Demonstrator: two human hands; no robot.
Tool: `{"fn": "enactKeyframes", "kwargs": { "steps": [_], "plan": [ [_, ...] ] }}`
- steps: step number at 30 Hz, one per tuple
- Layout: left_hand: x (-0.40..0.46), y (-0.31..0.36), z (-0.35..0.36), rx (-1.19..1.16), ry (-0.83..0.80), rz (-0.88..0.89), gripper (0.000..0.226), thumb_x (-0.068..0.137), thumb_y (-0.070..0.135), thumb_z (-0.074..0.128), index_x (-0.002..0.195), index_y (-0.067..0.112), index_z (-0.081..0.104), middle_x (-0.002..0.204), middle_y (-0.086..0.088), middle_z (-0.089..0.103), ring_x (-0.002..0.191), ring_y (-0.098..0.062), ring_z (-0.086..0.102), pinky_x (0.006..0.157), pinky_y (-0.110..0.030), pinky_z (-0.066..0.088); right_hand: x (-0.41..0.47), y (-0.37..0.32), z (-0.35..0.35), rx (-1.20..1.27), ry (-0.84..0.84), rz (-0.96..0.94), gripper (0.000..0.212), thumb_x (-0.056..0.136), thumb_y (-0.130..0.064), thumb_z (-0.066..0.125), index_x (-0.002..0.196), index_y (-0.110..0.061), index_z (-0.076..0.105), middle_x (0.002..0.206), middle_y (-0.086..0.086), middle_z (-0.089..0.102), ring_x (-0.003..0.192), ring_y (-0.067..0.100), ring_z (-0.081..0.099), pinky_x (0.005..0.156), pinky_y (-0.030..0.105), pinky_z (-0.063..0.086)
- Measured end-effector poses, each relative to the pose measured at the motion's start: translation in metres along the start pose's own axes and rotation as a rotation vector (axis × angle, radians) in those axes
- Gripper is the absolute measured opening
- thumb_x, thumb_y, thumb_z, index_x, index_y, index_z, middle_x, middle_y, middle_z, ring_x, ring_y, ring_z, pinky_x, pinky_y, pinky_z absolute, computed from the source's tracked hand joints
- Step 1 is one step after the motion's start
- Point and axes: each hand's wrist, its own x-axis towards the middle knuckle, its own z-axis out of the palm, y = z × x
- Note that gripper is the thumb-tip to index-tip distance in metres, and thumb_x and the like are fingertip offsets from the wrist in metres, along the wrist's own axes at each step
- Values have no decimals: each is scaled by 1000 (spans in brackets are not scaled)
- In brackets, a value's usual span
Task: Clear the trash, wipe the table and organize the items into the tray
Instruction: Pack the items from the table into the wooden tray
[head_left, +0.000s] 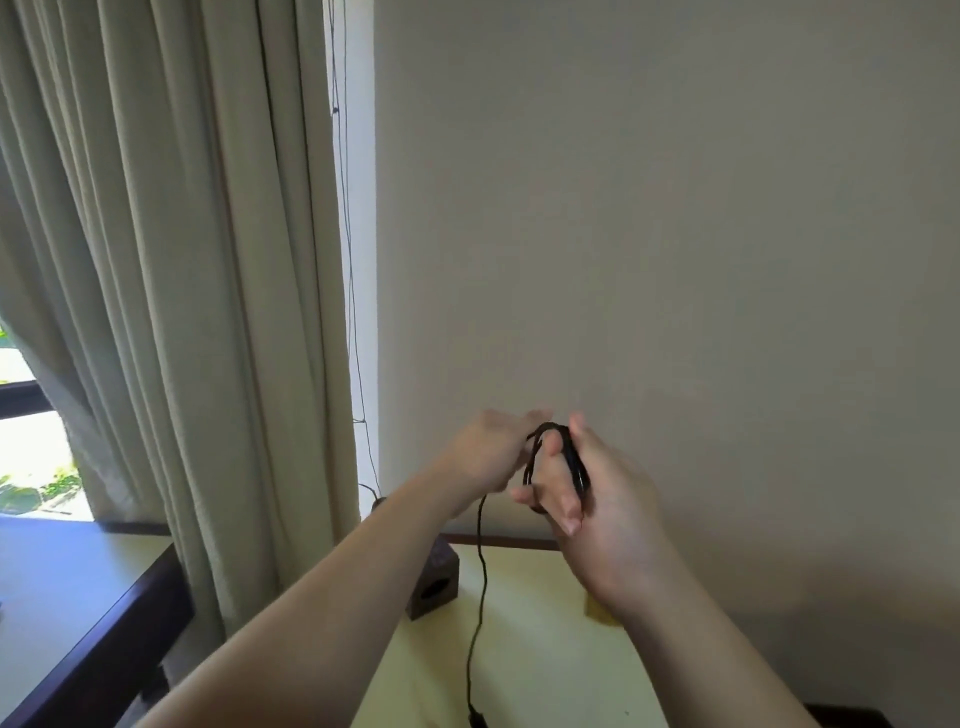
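Both hands raised before plain wall (675, 208): right hand (602, 514) grips coiled cable (558, 457); left hand (493, 452) blurred, grasp unclear. Cable tail hangs to pale desk (545, 649) at 6 o'clock. Curtain (182, 260) at 9 o'clock.

Cable (480, 577) hangs onto table (524, 649); box (434, 582) left, curtain (171, 291) beyond.

Two bare hands are raised at the centre: one left hand (485, 452) and one right hand (602, 506). One black cable (480, 566) is looped around the right hand's fingers, its single loose end trailing toward 6 o'clock. One small dark wooden box (434, 584) sits on one pale table (535, 639) just below centre. One second table surface (62, 577) lies at 8 o'clock. One curtain (171, 260) hangs at 10 o'clock, with one thin wire (349, 260) running down beside it
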Motion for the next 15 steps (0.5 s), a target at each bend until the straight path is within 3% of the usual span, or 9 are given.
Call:
{"fn": "enactKeyframes", "kwargs": {
  "steps": [1,3,5,7,9,11,13,15],
  "plan": [
    [-5,-13,10,62,-25,14,26,98,38,58,90,14,65,70,1,54,76,-20,55,65,-32,47,2,-4,0,-9,14,-23,43,110,-31,42,83,-3,61,45,8,31,45,28,43,72,37,56],
    [-15,-40,34,45,-31,-10,48,100,39,47,115,-3,66,80,-3,56,79,-21,55,68,-28,51,6,-15,-1,36,10,-55,37,108,-28,46,83,-4,61,48,10,43,45,23,53,74,39,54],
    [-28,-60,57,48,-41,-85,50,111,38,38,103,-6,62,69,-2,49,58,-18,45,55,-28,43,14,-28,-4,55,5,-95,35,110,-25,44,86,-5,60,57,14,61,54,25,64,75,38,57],
    [-41,-72,74,6,-19,-189,55,110,45,37,74,8,56,57,3,44,51,-13,41,59,-32,38,24,-37,-11,-18,6,-153,36,112,-27,39,92,-5,59,76,21,75,78,32,76,82,34,59],
    [-56,-72,83,17,26,-209,68,107,54,37,50,17,45,49,4,44,51,-18,44,63,-34,38,37,-39,-23,-194,25,-209,38,113,-30,37,97,-4,60,88,22,78,98,33,76,98,36,55],
    [-68,-65,83,48,71,-117,71,106,59,37,52,13,36,48,4,39,51,-19,40,59,-36,35,49,-32,-37,-549,62,-256,43,113,-36,36,99,-7,63,91,7,81,105,18,74,104,34,48],
    [-77,-49,74,78,144,0,68,106,57,40,57,12,32,50,3,34,49,-17,34,54,-36,29,52,-23,-47,-966,47,-264,43,113,-41,33,101,-16,67,90,-10,80,98,1,70,95,25,46],
    [-79,-25,58,108,211,100,67,107,52,46,56,9,36,47,3,37,48,-14,32,50,-34,26,47,-12,-55,-1167,-35,-182,45,113,-41,33,100,-18,68,84,-10,78,89,6,70,83,23,47]
  ]
}}
